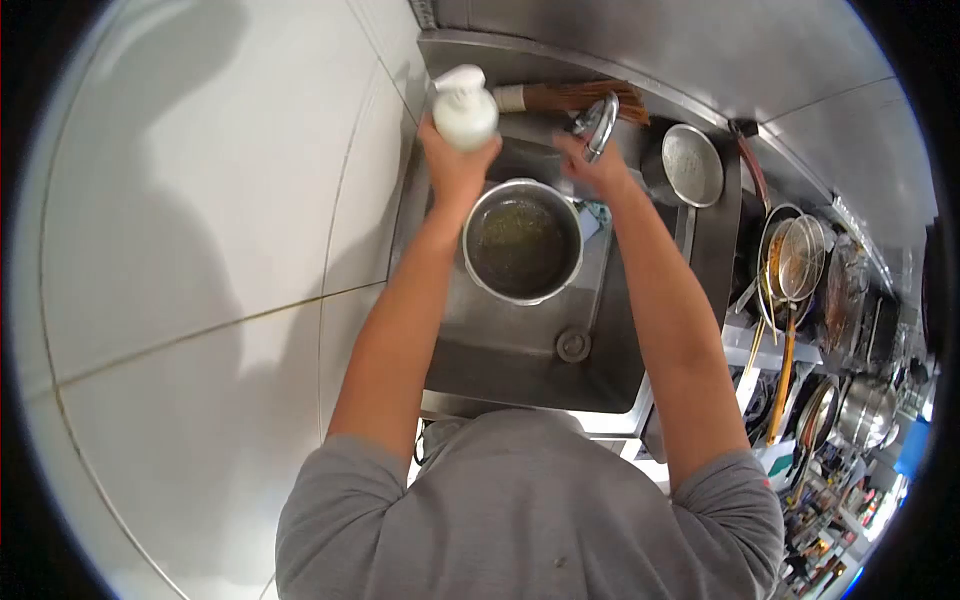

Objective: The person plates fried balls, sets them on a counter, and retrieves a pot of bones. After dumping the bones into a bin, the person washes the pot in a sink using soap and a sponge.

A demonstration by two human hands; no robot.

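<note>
A white pump bottle (466, 118) is gripped in my left hand (460, 170), held over the back left of the sink. My right hand (597, 168) is right at the chrome faucet (603, 128), partly under its spout; its fingers are blurred and I cannot tell whether they grip the faucet. Between my forearms a round metal pot (523, 298) stands in the steel sink (500, 345), with some greenish-brown liquid inside. Beside the pot's right rim lies a light-blue and white item (592, 222), partly hidden.
A bamboo brush (570, 97) lies along the sink's back ledge. At the right is a metal bowl (691, 166), then a wire strainer (797, 257) with a wooden handle among stacked pans. A tiled wall (200, 300) bounds the left side. The drain (573, 345) is at the sink's front.
</note>
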